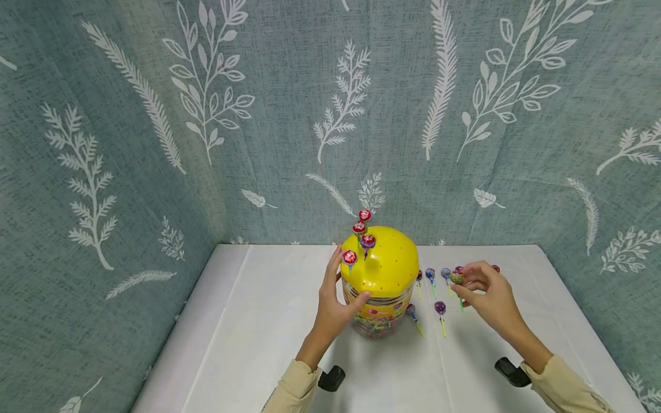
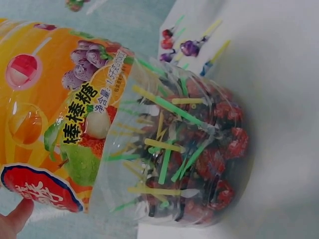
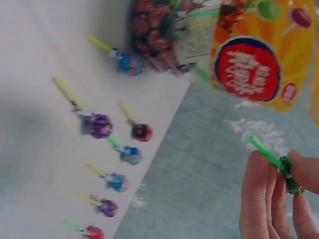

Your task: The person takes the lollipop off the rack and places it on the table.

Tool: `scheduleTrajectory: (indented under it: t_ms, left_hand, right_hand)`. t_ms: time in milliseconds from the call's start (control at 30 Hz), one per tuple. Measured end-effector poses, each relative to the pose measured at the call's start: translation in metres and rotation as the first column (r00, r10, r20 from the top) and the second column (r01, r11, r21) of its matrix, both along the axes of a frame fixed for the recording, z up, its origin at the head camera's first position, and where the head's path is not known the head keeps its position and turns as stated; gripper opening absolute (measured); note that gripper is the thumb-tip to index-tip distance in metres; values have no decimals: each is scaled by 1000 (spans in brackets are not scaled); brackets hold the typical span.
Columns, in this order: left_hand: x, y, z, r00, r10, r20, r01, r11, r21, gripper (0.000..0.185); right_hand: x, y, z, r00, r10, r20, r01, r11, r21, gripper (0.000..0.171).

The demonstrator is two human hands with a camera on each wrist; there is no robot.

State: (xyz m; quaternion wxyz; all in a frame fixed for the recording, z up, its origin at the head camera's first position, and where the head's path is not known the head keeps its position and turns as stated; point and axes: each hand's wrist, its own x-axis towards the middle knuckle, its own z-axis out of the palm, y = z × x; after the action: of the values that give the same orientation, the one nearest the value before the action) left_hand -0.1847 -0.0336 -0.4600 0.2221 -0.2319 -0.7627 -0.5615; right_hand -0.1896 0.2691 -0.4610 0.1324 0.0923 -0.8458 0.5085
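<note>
Clear plastic lollipop jar with orange fruit-printed label (image 2: pixel 75 134) | left wrist view: large Chinese characters 棒棒糖 on the label | smaller line beside them begins 净含量, rest too small to read | red oval badge (image 3: pixel 247 66): white characters blurred, unreadable

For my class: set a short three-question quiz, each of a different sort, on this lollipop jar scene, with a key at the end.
1. True or false: the right hand pinches a lollipop.
2. What does the left hand touch? A) the jar B) the wall C) a loose lollipop
3. Fill in: the jar's lid is ____ in colour.

Key: 1 true; 2 A; 3 yellow.
</note>
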Motion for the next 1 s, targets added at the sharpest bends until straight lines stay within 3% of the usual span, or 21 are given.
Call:
scheduleTrajectory:
  t_ms: [233,533,1000]
  left_hand:
    - [-1,0,0,1000,4,5,-4,1000,-4,78]
    - [-1,-1,-1,1000,4,6,-4,1000,-7,78]
    - [0,-1,-1,1000,8,7,-8,1000,-10,78]
  right_hand:
    - [-7,10,-19,996,-48,74,48,999,5,30]
    - [-15,18,-48,966,-118,230,113,993,38,33]
    - [-23,20,-87,935,-185,301,160,981,105,30]
